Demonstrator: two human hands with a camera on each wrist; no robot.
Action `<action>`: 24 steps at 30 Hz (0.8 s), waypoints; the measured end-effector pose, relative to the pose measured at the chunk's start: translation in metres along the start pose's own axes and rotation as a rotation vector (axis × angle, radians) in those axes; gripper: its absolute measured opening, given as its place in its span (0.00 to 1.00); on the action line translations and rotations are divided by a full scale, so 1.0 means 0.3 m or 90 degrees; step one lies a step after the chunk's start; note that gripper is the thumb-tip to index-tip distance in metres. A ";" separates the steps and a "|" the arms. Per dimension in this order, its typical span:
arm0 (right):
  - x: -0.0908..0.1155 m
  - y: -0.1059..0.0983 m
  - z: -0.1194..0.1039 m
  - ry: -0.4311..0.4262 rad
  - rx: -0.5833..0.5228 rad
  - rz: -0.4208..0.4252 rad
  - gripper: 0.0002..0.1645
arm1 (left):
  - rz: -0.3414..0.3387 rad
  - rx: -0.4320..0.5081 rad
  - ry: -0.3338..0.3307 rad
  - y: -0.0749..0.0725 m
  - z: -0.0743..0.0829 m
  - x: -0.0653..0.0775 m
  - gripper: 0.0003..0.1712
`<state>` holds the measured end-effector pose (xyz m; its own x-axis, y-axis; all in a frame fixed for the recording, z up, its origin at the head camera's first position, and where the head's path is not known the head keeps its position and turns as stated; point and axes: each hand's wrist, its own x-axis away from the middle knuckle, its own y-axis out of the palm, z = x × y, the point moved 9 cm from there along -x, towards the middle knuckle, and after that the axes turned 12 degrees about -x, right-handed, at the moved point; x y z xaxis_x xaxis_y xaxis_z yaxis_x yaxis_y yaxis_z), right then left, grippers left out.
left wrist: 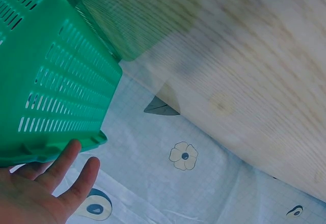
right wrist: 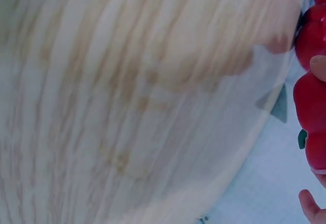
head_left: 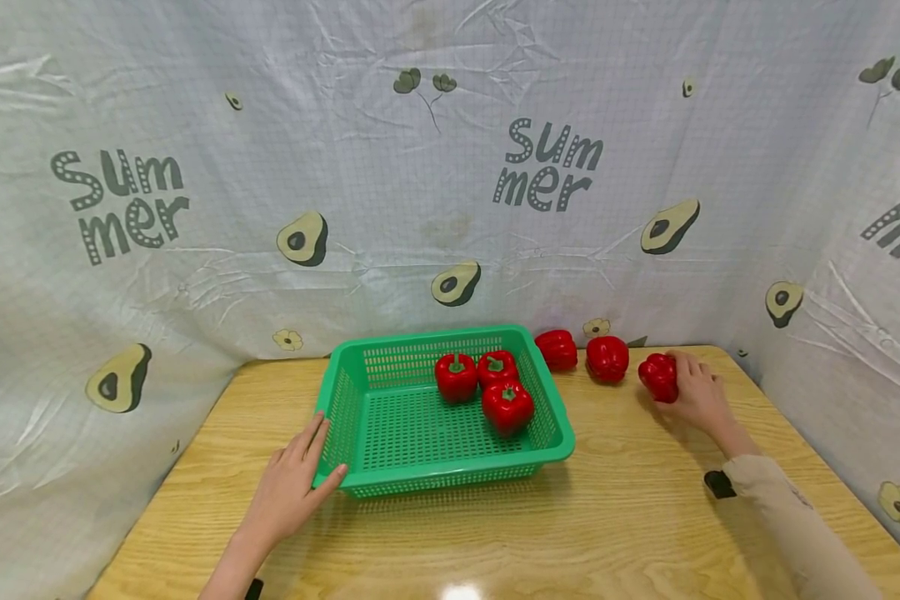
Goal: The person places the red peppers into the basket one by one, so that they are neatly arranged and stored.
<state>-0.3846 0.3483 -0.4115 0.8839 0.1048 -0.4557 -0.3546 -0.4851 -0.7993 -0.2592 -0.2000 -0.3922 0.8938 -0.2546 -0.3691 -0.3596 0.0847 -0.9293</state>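
A green plastic basket (head_left: pixel 435 481) stands on the table with three red bell peppers (head_left: pixel 507 408) inside, toward its right end. My left hand (head_left: pixel 288 483) rests at the basket's left front corner, its fingers extended along the rim. In the left wrist view, fingers (left wrist: pixel 81 183) touch or nearly touch the basket's edge (left wrist: pixel 76 81). To the right, my right hand (head_left: pixel 697 392) grips a red bell pepper (head_left: pixel 657 377) near the table's back right. Part of that red bell pepper (right wrist: pixel 311 117) shows at the edge of the right wrist view, a fingertip on it.
Two more red bell peppers stand outside the basket: one pepper (head_left: pixel 557 350) close to its right back corner, another pepper (head_left: pixel 607 359) between that and my right hand. Behind the wooden table (head_left: pixel 615 517) hangs a printed cloth (head_left: pixel 390 208).
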 end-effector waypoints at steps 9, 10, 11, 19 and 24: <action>0.003 -0.018 -0.085 -0.081 -0.014 0.038 0.49 | 0.002 -0.003 0.002 0.003 0.002 -0.001 0.38; 0.003 -0.020 -0.096 -0.089 -0.016 0.039 0.49 | 0.002 -0.003 0.002 0.003 0.002 -0.001 0.38; 0.003 -0.021 -0.107 -0.097 -0.018 0.041 0.49 | 0.002 -0.002 0.002 0.003 0.003 -0.001 0.38; 0.005 -0.032 -0.186 -0.158 -0.028 0.058 0.50 | -0.002 0.001 -0.001 0.005 0.003 -0.002 0.38; 0.009 -0.034 -0.235 -0.184 -0.038 0.043 0.50 | 0.000 -0.002 0.002 0.006 0.004 -0.002 0.38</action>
<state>-0.3573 0.2924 -0.3771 0.7327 0.3098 -0.6060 -0.3832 -0.5482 -0.7434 -0.2600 -0.1987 -0.3937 0.8928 -0.2575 -0.3697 -0.3609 0.0824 -0.9290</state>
